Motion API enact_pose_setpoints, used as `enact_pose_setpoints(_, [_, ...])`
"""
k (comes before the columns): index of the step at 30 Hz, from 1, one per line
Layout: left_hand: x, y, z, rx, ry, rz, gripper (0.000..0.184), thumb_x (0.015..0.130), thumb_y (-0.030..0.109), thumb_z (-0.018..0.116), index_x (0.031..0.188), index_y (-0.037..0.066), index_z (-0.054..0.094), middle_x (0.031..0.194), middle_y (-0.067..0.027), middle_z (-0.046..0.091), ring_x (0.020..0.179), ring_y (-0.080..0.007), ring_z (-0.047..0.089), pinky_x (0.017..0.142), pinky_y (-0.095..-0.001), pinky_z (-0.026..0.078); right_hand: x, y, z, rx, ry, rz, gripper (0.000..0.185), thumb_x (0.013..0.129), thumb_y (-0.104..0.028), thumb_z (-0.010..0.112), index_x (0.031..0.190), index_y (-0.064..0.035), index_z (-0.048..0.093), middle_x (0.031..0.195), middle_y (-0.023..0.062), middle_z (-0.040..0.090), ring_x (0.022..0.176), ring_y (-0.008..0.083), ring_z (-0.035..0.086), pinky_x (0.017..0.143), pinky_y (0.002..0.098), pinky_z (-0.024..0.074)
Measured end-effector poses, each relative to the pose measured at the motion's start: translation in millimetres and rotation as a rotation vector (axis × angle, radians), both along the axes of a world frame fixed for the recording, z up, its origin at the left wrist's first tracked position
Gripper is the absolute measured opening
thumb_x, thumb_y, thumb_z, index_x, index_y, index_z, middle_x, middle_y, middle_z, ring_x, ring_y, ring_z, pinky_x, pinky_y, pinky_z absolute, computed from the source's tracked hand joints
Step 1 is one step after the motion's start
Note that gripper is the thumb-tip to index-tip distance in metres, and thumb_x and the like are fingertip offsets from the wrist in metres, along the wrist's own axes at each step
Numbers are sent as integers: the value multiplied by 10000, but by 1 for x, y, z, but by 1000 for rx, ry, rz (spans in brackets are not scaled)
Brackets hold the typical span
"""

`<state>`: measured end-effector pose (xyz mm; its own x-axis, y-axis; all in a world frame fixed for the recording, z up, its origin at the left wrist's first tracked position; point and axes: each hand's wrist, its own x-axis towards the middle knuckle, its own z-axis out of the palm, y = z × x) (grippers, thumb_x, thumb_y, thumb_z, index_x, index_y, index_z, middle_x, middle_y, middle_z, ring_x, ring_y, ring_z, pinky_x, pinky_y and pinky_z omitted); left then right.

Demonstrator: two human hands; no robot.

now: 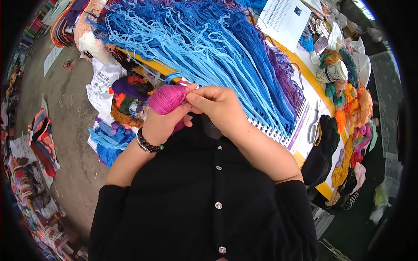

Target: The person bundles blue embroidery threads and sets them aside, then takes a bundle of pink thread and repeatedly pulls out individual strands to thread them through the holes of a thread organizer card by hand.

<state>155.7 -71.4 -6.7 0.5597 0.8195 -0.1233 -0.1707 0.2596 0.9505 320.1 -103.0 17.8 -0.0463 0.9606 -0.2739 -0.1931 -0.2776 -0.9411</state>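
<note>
A magenta skein of yarn (167,98) is held in front of my chest by my left hand (162,125), whose fingers curl round it from below. My right hand (223,108) meets it at the skein's right side, thumb and forefinger pinched together at the magenta yarn. The exact strand between those fingertips is too small to make out. Just beyond both hands, long light-blue and dark-blue yarn strands (217,56) spread over the table, with purple strands (285,74) along their right side.
Grey-handled scissors (313,130) lie on the table at right, beside a black yarn bundle (323,150). A paper cup (333,71) rests among colourful skeins. A printed sheet (285,21) lies at the back. More yarn (114,141) and a white plastic bag (103,89) sit at left.
</note>
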Motion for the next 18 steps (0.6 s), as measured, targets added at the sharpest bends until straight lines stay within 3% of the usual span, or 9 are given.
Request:
enact_pose_setpoints(7, [-2,2,-4,67,-6,-35,382,897,58,539,1276,18,517,973,-74,648,758,-103,630,627,-225,521,0,1,-5,37,115,-47,133,893,-87,613,918,37,656,844,52,653,760,85,595,699,207,473])
enact_pose_setpoints(10, [2,-1,-5,54,-102,64,375,901,69,537,1274,23,521,978,-76,649,722,-94,614,644,-230,514,3,1,-7,56,121,-24,137,896,-78,607,935,45,654,860,61,656,765,89,601,701,209,479])
enact_pose_setpoints(13, [-2,1,-6,-40,-104,3,382,903,75,541,1281,24,514,964,-70,655,702,-85,603,644,-225,504,4,0,-5,29,13,-3,154,896,-91,612,950,46,654,844,59,649,753,87,593,688,212,474])
enact_pose_setpoints(18, [0,-1,1,74,73,-93,434,911,84,531,1335,31,454,915,-47,665,719,-63,592,625,-206,492,4,3,-8,-44,55,18,147,879,-80,624,936,52,658,802,51,636,715,82,572,658,208,457])
